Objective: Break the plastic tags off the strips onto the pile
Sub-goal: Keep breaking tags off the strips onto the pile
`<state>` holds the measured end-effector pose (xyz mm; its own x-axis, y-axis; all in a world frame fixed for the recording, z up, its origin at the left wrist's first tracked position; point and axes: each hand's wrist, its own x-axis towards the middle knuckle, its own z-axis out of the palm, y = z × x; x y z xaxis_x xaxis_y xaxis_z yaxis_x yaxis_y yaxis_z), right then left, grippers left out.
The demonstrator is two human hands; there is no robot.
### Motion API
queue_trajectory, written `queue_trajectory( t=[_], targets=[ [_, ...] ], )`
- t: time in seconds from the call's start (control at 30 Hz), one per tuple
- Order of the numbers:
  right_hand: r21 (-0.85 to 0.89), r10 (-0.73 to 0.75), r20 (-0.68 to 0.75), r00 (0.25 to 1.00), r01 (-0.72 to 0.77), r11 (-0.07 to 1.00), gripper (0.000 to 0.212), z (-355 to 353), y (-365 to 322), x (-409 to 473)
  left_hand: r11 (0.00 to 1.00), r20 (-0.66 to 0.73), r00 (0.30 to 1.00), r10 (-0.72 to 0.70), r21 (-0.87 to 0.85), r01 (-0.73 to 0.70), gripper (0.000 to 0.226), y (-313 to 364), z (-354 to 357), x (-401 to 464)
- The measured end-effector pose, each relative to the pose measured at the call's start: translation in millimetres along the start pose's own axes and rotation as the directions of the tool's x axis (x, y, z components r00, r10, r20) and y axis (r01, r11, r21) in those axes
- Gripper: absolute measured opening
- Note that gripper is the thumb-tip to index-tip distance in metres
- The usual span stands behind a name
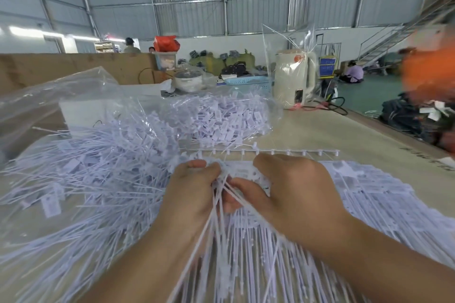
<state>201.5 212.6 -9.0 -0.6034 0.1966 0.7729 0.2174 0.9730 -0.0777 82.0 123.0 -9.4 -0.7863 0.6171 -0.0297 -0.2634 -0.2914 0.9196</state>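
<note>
A strip of white plastic tags (246,170) lies across the table in front of me, its bare spine (295,152) with short stubs running off to the right. My left hand (190,194) grips a bundle of loose tags by their heads, their thin tails hanging down toward me. My right hand (293,192) holds the strip, its thumb pressed against the tags beside my left hand. A big pile of loose tags (81,179) spreads over the left side. More stacked strips (369,192) lie under and to the right of my right hand.
A clear bag of tags (221,115) lies behind the pile, and a cream electric kettle (294,79) in a plastic bag stands at the back right. A pot, a blue basket (248,79) and cardboard sit farther back. The table edge runs diagonally on the right.
</note>
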Motion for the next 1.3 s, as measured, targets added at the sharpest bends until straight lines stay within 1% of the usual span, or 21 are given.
queue_trajectory(
  t=[0.03, 0.1, 0.13, 0.2, 0.27, 0.3, 0.37, 0.4, 0.43, 0.5, 0.57, 0.6, 0.67, 0.7, 0.8, 0.87, 0.93, 1.0, 1.1, 1.2, 1.3],
  targets=[
    [0.008, -0.017, 0.047, 0.999, 0.017, 1.0, 0.047, -1.4, 2.1, -0.2, 0.986, -0.007, 0.996, 0.089, 0.14, -0.087, 0.011, 2.1, -4.8, 2.0],
    [0.04, -0.033, 0.144, 0.989, 0.028, 0.999, 0.048, -4.5, 5.6, -0.1, 0.877, 0.049, 0.964, 0.262, 0.404, -0.259, 0.015, 7.2, -10.8, 1.8],
    [0.05, -0.028, 0.179, 0.983, 0.019, 0.999, 0.049, -6.6, 7.7, 0.7, 0.829, 0.088, 0.952, 0.295, 0.471, -0.301, 0.018, 8.6, -10.7, 0.8],
    [0.079, -0.018, 0.237, 0.971, -0.001, 0.997, 0.053, -12.0, 9.9, 2.0, 0.802, 0.11, 0.945, 0.307, 0.504, -0.319, 0.022, 10.3, -8.1, -2.2],
    [0.133, -0.058, 0.288, 0.956, 0.02, 0.991, 0.051, -17.8, 10.9, -0.7, 0.733, 0.076, 0.916, 0.395, 0.575, -0.364, 0.023, 14.4, -12.2, 2.6],
    [0.169, -0.09, 0.312, 0.946, 0.038, 0.985, 0.048, -20.6, 10.2, -3.8, 0.703, 0.017, 0.893, 0.45, 0.609, -0.366, 0.021, 19.4, -17.8, 6.7],
    [0.22, -0.093, 0.306, 0.947, 0.025, 0.975, 0.045, -24.8, 8.4, -7.4, 0.746, -0.122, 0.858, 0.499, 0.563, -0.354, 0.018, 32.9, -29.9, 13.2],
    [0.229, -0.054, 0.278, 0.959, -0.012, 0.973, 0.048, -26.5, 8.2, -6.4, 0.771, -0.143, 0.858, 0.493, 0.529, -0.355, 0.017, 35.2, -34.2, 15.1],
    [0.239, -0.001, 0.253, 0.967, -0.062, 0.969, 0.05, -27.3, 8.7, -3.8, 0.766, -0.116, 0.864, 0.489, 0.531, -0.362, 0.016, 33.9, -33.9, 12.9],
    [0.242, 0.062, 0.25, 0.966, -0.124, 0.962, 0.049, -26.4, 12.3, 0.8, 0.721, 0.054, 0.879, 0.474, 0.55, -0.422, 0.015, 19.8, -23.1, 5.5],
    [0.203, 0.042, 0.289, 0.956, -0.104, 0.974, 0.047, -22.9, 13.4, 0.8, 0.717, 0.213, 0.875, 0.434, 0.506, -0.479, 0.017, 3.9, -9.7, -1.6],
    [0.184, 0.03, 0.306, 0.951, -0.09, 0.979, 0.046, -21.0, 12.9, -0.9, 0.725, 0.256, 0.869, 0.423, 0.479, -0.494, 0.018, -1.5, -5.8, -2.8],
    [0.193, 0.032, 0.321, 0.947, -0.098, 0.976, 0.038, -18.7, 12.8, -4.6, 0.762, 0.28, 0.868, 0.41, 0.418, -0.495, 0.021, -5.1, -2.1, -5.8],
    [0.205, 0.05, 0.327, 0.944, -0.122, 0.971, 0.039, -18.0, 13.6, -5.1, 0.793, 0.276, 0.874, 0.4, 0.374, -0.481, 0.021, -5.7, -2.2, -7.2],
    [0.206, 0.064, 0.346, 0.936, -0.143, 0.968, 0.067, -17.2, 14.1, -3.9, 0.868, 0.321, 0.879, 0.352, 0.24, -0.435, 0.007, -5.9, -2.6, -13.5],
    [0.21, 0.04, 0.359, 0.932, -0.122, 0.97, 0.071, -15.0, 12.2, -3.9, 0.884, 0.374, 0.867, 0.33, 0.201, -0.423, 0.018, -4.5, -2.7, -15.6],
    [0.248, 0.022, 0.354, 0.935, -0.117, 0.962, 0.066, -14.4, 9.9, -4.8, 0.894, 0.401, 0.864, 0.305, 0.191, -0.404, 0.029, -2.1, -3.5, -16.1],
    [0.261, 0.018, 0.347, 0.938, -0.115, 0.958, 0.051, -14.3, 8.6, -5.6, 0.884, 0.427, 0.858, 0.283, 0.23, -0.407, 0.031, -0.2, -4.4, -16.7],
    [0.278, 0.035, 0.376, 0.926, -0.149, 0.949, 0.035, -13.8, 7.7, -5.0, 0.88, 0.42, 0.868, 0.266, 0.262, -0.396, 0.025, -2.1, -3.6, -15.4],
    [0.305, 0.026, 0.442, 0.897, -0.177, 0.936, 0.033, -15.1, 10.5, -5.1, 0.861, 0.331, 0.899, 0.287, 0.323, -0.394, 0.028, -4.3, -7.0, -6.4],
    [0.221, 0.04, 0.462, 0.886, -0.159, 0.962, 0.029, -18.0, 16.6, -4.0, 0.867, 0.256, 0.917, 0.306, 0.322, -0.379, 0.025, -0.7, -15.7, 2.3]
  ],
)
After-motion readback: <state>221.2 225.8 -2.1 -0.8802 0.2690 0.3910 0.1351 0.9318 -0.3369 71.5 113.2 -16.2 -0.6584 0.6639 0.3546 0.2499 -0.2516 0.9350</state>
